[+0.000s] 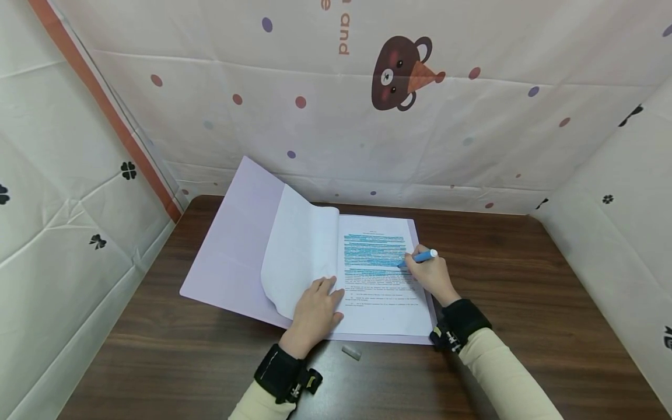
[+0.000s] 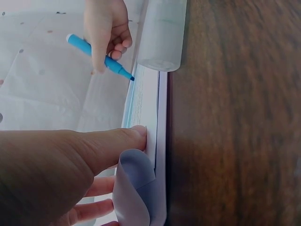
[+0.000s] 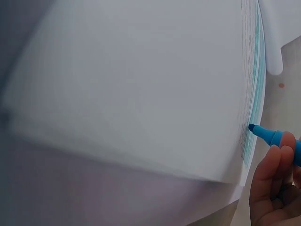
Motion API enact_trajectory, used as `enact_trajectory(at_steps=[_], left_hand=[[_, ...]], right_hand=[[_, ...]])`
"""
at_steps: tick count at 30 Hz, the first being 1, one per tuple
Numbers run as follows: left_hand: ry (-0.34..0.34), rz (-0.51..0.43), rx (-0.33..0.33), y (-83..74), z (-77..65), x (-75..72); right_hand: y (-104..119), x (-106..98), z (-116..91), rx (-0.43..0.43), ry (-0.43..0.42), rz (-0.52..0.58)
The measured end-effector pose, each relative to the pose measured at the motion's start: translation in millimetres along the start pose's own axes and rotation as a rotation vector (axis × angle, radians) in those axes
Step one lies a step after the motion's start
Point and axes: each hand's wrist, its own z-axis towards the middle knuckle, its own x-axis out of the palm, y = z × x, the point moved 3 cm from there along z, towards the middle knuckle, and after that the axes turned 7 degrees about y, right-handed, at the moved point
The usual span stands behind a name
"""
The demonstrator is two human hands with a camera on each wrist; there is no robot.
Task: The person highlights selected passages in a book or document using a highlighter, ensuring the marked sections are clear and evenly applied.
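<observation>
My right hand (image 1: 432, 277) grips a blue highlighter (image 1: 424, 255), its tip over the printed page (image 1: 385, 318) at the right ends of the lines. Blue strokes cover the upper lines of text; the lower lines are plain black print. In the right wrist view the dark tip of the blue highlighter (image 3: 265, 135) is right at the blue-marked lines. My left hand (image 1: 315, 312) rests with spread fingers over the page's left margin and the turned-back white sheet (image 1: 296, 251). In the left wrist view a sheet edge (image 2: 134, 188) curls up beside the left fingers.
The open pale purple folder (image 1: 236, 245) lies on the dark wooden table (image 1: 525, 280), its cover spread to the left. A small grey cylinder (image 1: 351, 353) lies near the folder's front edge, between the wrists. Patterned cloth walls (image 1: 325, 134) stand behind and at both sides.
</observation>
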Motion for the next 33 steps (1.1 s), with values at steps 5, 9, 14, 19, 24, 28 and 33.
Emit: enact_trajectory(at_steps=[5, 9, 14, 19, 24, 28, 33], left_hand=[[-0.002, -0.004, -0.001, -0.3, -0.3, -0.8], [-0.007, -0.019, -0.007, -0.4, -0.4, -2.0], [-0.010, -0.023, -0.008, -0.5, -0.6, -2.5], [0.003, -0.019, -0.009, -0.2, -0.6, -1.7], [0.015, -0.016, -0.011, -0.2, -0.5, -1.1], [0.016, -0.019, -0.011, -0.4, -0.5, -1.1], [0.005, -0.016, -0.008, -0.4, -0.3, -1.0]], right_hand=[[0, -3, -1, 0.002, 0.004, 0.009], [-1, -4, -2, 0.004, 0.005, 0.019], [-3, -6, -2, 0.014, 0.009, 0.028], [-5, -7, -2, 0.034, 0.012, 0.020], [-9, -9, -1, 0.048, 0.013, 0.011], [-10, -11, -2, 0.043, 0.011, 0.005], [-12, -13, -2, 0.043, 0.005, -0.007]])
